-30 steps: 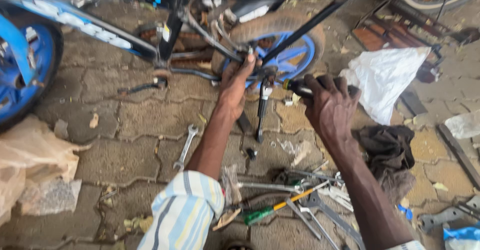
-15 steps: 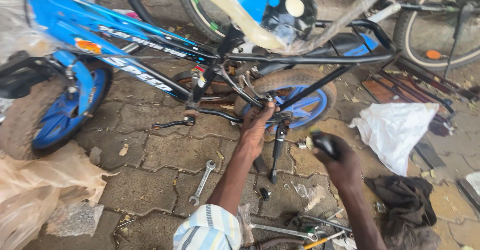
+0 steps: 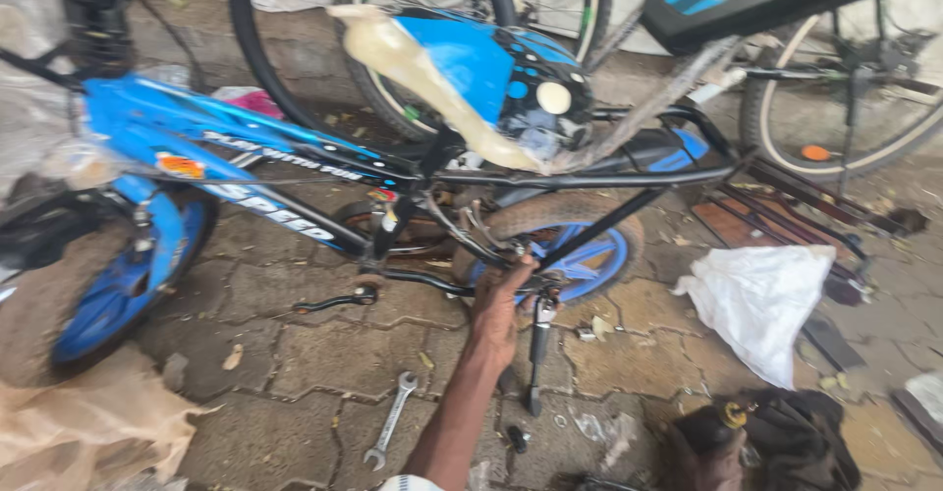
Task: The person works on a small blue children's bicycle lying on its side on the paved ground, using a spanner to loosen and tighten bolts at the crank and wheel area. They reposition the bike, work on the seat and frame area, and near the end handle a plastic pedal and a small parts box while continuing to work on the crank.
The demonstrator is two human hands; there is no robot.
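Blue paint covered the frame of a small children's bicycle that lay on its side across grey paving stones, its rear wheel toward the middle of the view and its front wheel at the left edge. A person's left hand reached up from the bottom of the frame and rested against the black stays near the rear wheel's hub, fingers curled onto the metal; whether they fully closed around it could not be told. The right hand sat low at the bottom right, partly cut off and blurred, its grip impossible to judge, close to a dark cloth. A black kickstand pointed down from the hub area just beside the left hand. An open-ended spanner lay on the stones to the left of the forearm, near but apart from it. A white plastic bag lay to the right of the rear wheel. A blue helmet with clear wrapping sat above the bicycle's frame, and larger bicycle wheels stood behind it.
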